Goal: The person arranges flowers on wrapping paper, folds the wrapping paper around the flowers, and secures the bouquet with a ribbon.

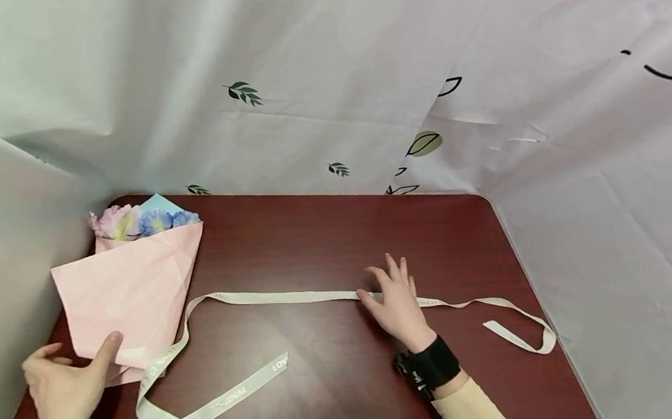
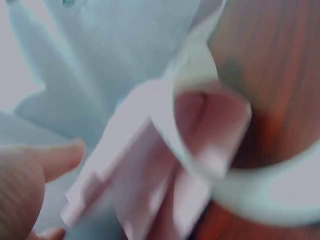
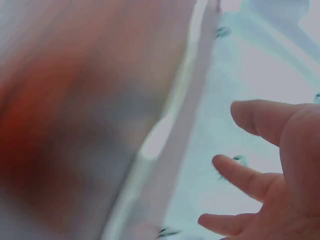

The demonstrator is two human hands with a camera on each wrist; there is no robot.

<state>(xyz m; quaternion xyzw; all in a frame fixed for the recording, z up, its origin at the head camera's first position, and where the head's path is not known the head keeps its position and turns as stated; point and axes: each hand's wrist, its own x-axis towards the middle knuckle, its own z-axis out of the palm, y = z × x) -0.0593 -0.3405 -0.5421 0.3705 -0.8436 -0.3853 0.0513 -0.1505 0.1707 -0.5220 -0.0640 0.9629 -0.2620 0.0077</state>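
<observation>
At the left of the table lies a bouquet wrapped in pink paper, with pink flowers and blue flowers at its top. My left hand is at the bouquet's lower left, thumb apart from the fingers. In the left wrist view the thumb stands beside the pink paper and grips nothing. A long pale ribbon printed with lettering curves past the bouquet's lower end. Over its middle hovers my right hand, fingers spread. Whether it touches the ribbon I cannot tell.
The dark red wooden table is bounded at the back and sides by a pale curtain with leaf prints. One ribbon end curls near the table's right edge; the other lies at the front, left of the middle.
</observation>
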